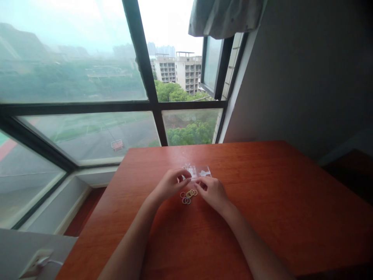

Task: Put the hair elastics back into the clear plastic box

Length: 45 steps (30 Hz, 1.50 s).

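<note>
A small clear plastic box (204,170), holding pale bits too small to name, lies on the brown wooden table (262,186). My left hand (171,182) is at its left near side, thumb and forefinger curled round the near edge. On the other side, my right hand (213,191) has thumb and fingertips pinched together by the box's near edge; what they hold, if anything, is too small to make out. Just in front of both hands lie several small coloured rings (186,200), yellow, pinkish and bluish, overlapping in a loose cluster.
Large dark-framed windows (154,85) rise behind the table, one pane tilted outward at the right. A grey curtain (225,17) hangs above. A dark wall stands to the right. At lower left, a plug with a white cable sits in a wall socket (39,262).
</note>
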Tool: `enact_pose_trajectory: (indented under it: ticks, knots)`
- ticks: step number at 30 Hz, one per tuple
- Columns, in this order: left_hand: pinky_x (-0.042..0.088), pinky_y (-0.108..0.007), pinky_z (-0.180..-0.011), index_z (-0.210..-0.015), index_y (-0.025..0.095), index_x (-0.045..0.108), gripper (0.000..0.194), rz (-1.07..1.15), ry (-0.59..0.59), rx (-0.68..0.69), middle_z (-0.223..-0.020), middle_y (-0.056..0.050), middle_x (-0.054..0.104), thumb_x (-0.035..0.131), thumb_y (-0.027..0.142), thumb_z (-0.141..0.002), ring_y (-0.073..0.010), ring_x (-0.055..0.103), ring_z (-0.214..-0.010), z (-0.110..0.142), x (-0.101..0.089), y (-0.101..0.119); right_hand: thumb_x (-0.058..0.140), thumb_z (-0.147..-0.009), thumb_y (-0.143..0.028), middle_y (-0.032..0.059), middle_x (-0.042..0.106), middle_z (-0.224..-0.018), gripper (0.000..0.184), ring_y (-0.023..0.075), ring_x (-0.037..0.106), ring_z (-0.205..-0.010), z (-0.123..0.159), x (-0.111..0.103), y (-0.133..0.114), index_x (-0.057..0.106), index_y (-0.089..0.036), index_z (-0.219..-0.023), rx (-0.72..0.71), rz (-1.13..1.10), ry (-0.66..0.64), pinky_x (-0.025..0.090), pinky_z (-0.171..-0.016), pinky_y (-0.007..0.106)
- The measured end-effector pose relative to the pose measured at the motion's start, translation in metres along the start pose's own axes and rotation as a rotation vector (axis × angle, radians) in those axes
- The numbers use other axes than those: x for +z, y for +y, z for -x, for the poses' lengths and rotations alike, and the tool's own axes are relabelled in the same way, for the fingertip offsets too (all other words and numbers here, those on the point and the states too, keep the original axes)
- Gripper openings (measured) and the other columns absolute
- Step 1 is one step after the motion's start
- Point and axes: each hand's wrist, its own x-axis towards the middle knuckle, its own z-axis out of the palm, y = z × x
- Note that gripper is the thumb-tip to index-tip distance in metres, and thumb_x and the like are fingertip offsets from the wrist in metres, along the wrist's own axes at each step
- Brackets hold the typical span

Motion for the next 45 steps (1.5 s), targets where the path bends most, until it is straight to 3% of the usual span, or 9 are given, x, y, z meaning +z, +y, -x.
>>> enact_pose_trajectory:
  ticks: [4,12,14,19,22,33,45]
  knots:
    - [0.041,-0.019,-0.055,-0.085,0.016,0.070,0.017,0.052,-0.065,0.005,-0.070,-0.001,0.065,0.057,0.026,-0.084,-0.0094,0.053,-0.060,0.001,0.002,0.005,0.059,-0.088,-0.032,0.0011,0.069,-0.074,0.016,0.0150,0.061,-0.067,-0.001,0.000,0.002,0.070,-0.022,-0.089,0.018,-0.017,0.046,0.042,-0.064,0.023]
    - [0.040,-0.020,-0.056,-0.080,0.016,0.068,0.014,0.002,-0.060,0.019,-0.068,0.000,0.063,0.055,0.019,-0.081,-0.0094,0.053,-0.060,0.000,0.004,0.003,0.059,-0.087,-0.032,0.0007,0.068,-0.071,0.014,0.0152,0.061,-0.066,-0.001,0.001,0.002,0.069,-0.022,-0.087,0.022,-0.034,0.068,0.041,-0.063,0.023]
    - [0.041,-0.020,-0.057,-0.079,0.016,0.068,0.013,-0.027,-0.012,0.024,-0.070,-0.001,0.064,0.055,0.018,-0.081,-0.0099,0.053,-0.062,-0.001,0.004,0.001,0.059,-0.087,-0.031,0.0006,0.068,-0.072,0.013,0.0153,0.061,-0.067,-0.001,0.002,0.003,0.069,-0.022,-0.088,0.037,-0.017,0.051,0.041,-0.064,0.023]
    - [0.042,-0.022,-0.060,-0.079,0.016,0.066,0.011,-0.123,0.253,0.000,-0.075,-0.002,0.064,0.056,0.021,-0.081,-0.0112,0.052,-0.064,-0.006,0.003,-0.008,0.058,-0.087,-0.027,0.0005,0.070,-0.075,0.011,0.0155,0.062,-0.070,-0.001,0.004,0.004,0.069,-0.023,-0.084,0.025,0.039,-0.025,0.040,-0.065,0.024]
    - [0.041,-0.022,-0.059,-0.080,0.017,0.066,0.011,-0.184,0.326,-0.023,-0.072,-0.001,0.060,0.056,0.021,-0.082,-0.0111,0.050,-0.063,-0.007,0.007,-0.012,0.059,-0.087,-0.027,0.0003,0.071,-0.077,0.011,0.0152,0.061,-0.070,0.001,0.005,0.001,0.068,-0.023,-0.082,-0.014,0.026,-0.075,0.040,-0.066,0.024]
    - [0.039,-0.022,-0.061,-0.079,0.018,0.064,0.009,-0.243,0.257,-0.019,-0.075,-0.001,0.060,0.056,0.019,-0.082,-0.0119,0.052,-0.065,-0.005,0.022,-0.012,0.060,-0.086,-0.029,-0.0005,0.069,-0.076,0.012,0.0138,0.060,-0.068,0.005,0.004,-0.007,0.068,-0.023,-0.081,-0.088,0.070,-0.194,0.035,-0.062,0.023]
    - [0.040,-0.022,-0.060,-0.082,0.017,0.066,0.011,-0.205,0.299,-0.047,-0.075,-0.001,0.061,0.056,0.021,-0.084,-0.0102,0.051,-0.062,-0.005,0.004,-0.021,0.061,-0.085,-0.030,-0.0003,0.073,-0.082,0.012,0.0155,0.065,-0.075,0.008,0.011,-0.007,0.070,-0.024,-0.091,-0.155,0.053,-0.263,0.039,-0.065,0.023]
